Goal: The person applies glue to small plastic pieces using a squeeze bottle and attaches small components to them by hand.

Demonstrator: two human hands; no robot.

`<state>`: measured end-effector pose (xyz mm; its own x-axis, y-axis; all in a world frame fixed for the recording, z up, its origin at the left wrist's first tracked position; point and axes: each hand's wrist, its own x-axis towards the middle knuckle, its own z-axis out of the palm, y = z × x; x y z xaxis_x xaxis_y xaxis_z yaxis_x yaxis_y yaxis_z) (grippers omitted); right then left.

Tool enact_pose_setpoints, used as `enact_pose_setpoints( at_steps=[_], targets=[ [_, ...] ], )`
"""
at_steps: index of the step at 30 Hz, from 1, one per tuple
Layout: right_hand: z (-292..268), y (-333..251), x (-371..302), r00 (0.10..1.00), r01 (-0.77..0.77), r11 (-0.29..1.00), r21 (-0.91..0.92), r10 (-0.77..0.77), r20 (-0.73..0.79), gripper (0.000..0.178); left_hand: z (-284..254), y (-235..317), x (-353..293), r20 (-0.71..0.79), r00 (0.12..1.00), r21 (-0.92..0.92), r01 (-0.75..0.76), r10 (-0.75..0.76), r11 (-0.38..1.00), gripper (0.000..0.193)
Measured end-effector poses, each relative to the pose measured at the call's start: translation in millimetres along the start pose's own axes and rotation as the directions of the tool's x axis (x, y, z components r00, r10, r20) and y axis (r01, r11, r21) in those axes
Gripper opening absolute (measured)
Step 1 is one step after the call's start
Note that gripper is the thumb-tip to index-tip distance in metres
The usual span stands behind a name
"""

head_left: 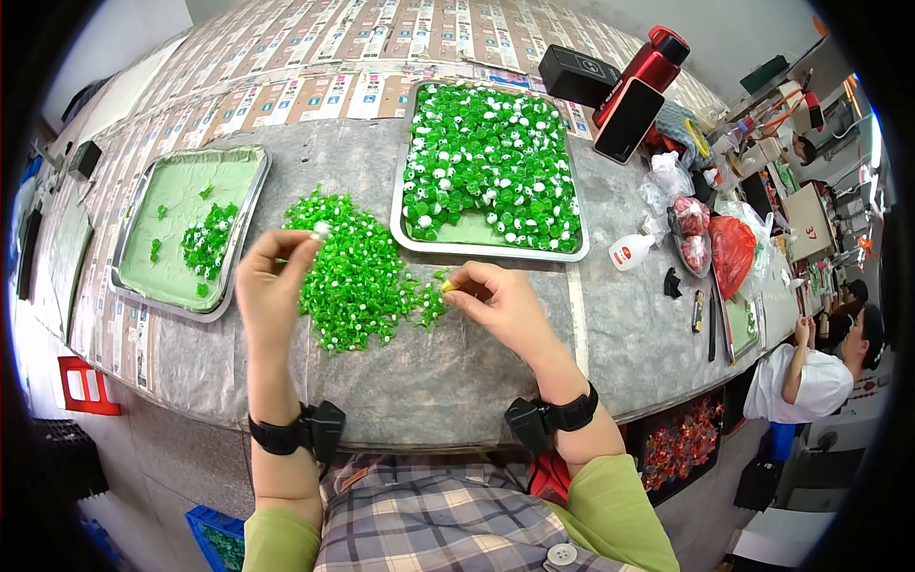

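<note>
Head view: plaid apron [429, 515] nearest, green sleeves either side, black band [286, 434] on left wrist, another on the right. Left hand [272, 276] raised by the left edge of the heap, thumb and fingers pinching a small white piece [322, 230]. Right hand [496, 300] at the heap's right side, fingers bent, yellow bit [446, 285] at its fingertips; can't tell if gripped or worn. Heap [353, 286] of small green pieces with white dots lies on the grey surface [391, 400] between two trays. Left tray [181, 181]: small green cluster, few loose pieces. Right tray [457, 232]: mostly covered in green-and-white pieces. Beyond it: black box [577, 74], red flask [658, 59], phone [629, 120] leaning. White bottle [630, 252] right of that tray; red bag [732, 255] further right. Co-worker [805, 377] in white at far right.
</note>
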<state>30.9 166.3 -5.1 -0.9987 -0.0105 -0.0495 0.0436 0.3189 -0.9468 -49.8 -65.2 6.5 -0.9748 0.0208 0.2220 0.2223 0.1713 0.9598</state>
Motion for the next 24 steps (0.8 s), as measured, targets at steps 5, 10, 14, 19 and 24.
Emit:
enact_pose_setpoints(
  at_steps=[5, 10, 14, 19, 24],
  targets=[
    [10.4, 1.1, -3.9, 0.973, 0.229, 0.848, -0.477, -0.197, 0.116, 0.015, -81.3, -19.0, 36.9, -0.311, 0.932, 0.438, -0.035, 0.188, 0.898, 0.019],
    [18.7, 4.1, -3.1, 0.954, 0.289, 0.735, -0.614, -0.272, 0.123, 0.016, -61.4, -10.4, 27.1, -0.277, 0.947, 0.279, -0.085, 0.165, 0.956, 0.028],
    [13.4, 4.3, -4.1, 0.962, 0.270, 0.752, -0.601, -0.242, 0.129, 0.015, 12.2, 12.7, -11.0, 0.208, 0.978, 0.123, -0.039, 0.013, 0.992, 0.014],
    [-0.8, -15.9, -3.8, 0.975, 0.194, 0.974, -0.117, -0.205, -0.086, 0.012, 57.3, 21.1, -43.7, 0.516, 0.843, -0.053, 0.212, -0.155, 0.976, 0.019],
    [-3.0, -20.4, -9.4, 0.975, 0.206, 0.979, 0.002, -0.205, -0.092, 0.011, 72.1, 15.2, -50.8, 0.592, 0.783, -0.287, 0.427, -0.191, 0.858, 0.021]
  ],
)
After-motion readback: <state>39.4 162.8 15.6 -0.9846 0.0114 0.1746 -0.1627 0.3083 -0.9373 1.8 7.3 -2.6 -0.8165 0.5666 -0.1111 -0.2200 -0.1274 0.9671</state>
